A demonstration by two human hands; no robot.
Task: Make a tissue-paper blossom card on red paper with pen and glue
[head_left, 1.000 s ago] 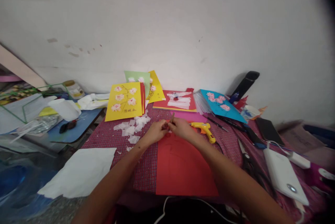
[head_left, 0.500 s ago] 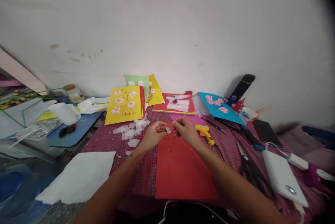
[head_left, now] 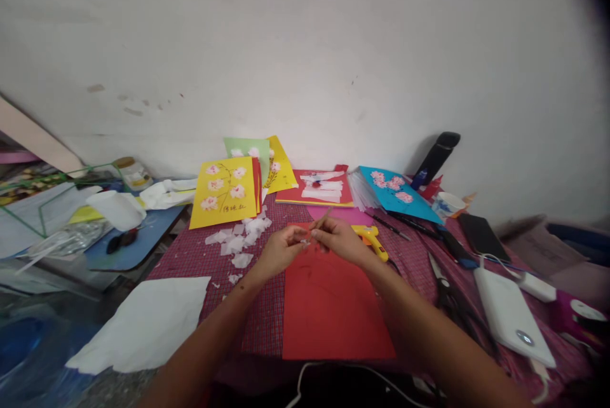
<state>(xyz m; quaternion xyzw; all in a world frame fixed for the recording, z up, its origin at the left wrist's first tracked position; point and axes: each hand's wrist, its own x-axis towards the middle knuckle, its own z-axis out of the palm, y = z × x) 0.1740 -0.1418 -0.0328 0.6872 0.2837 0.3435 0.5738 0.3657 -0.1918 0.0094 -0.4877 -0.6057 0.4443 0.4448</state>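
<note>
My left hand (head_left: 282, 248) and my right hand (head_left: 339, 239) meet above the far edge of a red paper sheet (head_left: 333, 309) on the checked tablecloth. A thin brown stick (head_left: 322, 220) is pinched in my right hand's fingers and points up and away. The fingertips of my left hand are pinched on a tiny white paper scrap (head_left: 304, 242) at the stick's lower end. Just left of my hands lies a loose pile of small white tissue squares (head_left: 241, 236). A yellow glue gun (head_left: 372, 239) rests right beside my right hand.
Flower cards stand at the back: yellow (head_left: 223, 190), red (head_left: 324, 187), blue (head_left: 395, 192). Scissors (head_left: 443, 287), a white power bank (head_left: 512, 318), a phone (head_left: 482, 236) and a black bottle (head_left: 436, 157) sit at right. White paper (head_left: 143, 322) and a tissue roll (head_left: 114, 208) lie at left.
My hands parted slightly and rose, then came back together over the red sheet's far edge. The stick's tip now leans further right.
</note>
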